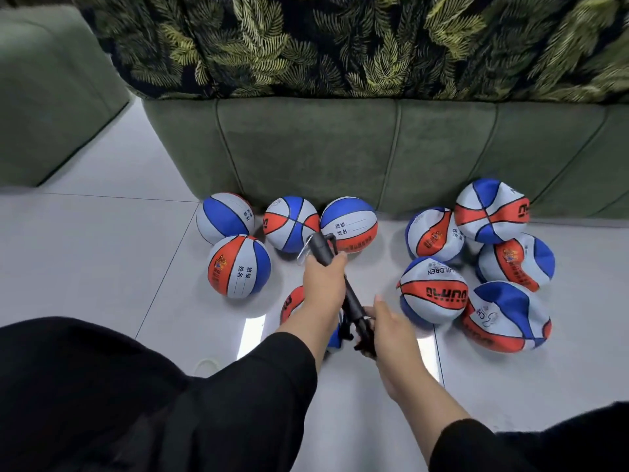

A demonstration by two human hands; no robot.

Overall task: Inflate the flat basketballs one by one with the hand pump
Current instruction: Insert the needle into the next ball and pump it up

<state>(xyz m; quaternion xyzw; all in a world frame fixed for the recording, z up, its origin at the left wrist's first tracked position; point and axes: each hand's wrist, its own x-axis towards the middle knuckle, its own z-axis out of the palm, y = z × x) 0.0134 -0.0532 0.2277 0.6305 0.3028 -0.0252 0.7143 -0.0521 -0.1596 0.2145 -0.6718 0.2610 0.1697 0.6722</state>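
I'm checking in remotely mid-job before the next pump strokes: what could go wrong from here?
1. The ball being pumped lies mostly hidden under the left hand and neither hand steadies it, so it may roll and bend the needle.
2. The right hand holds the hand pump low by its base; hard strokes could pull the needle out.
3. Round balls sit nearby; a swing could scatter them into the flat ones.

"班级" and "姓名" on a round basketball [239,266] — "CHILDREN", perhaps, on a flat basketball [433,290].
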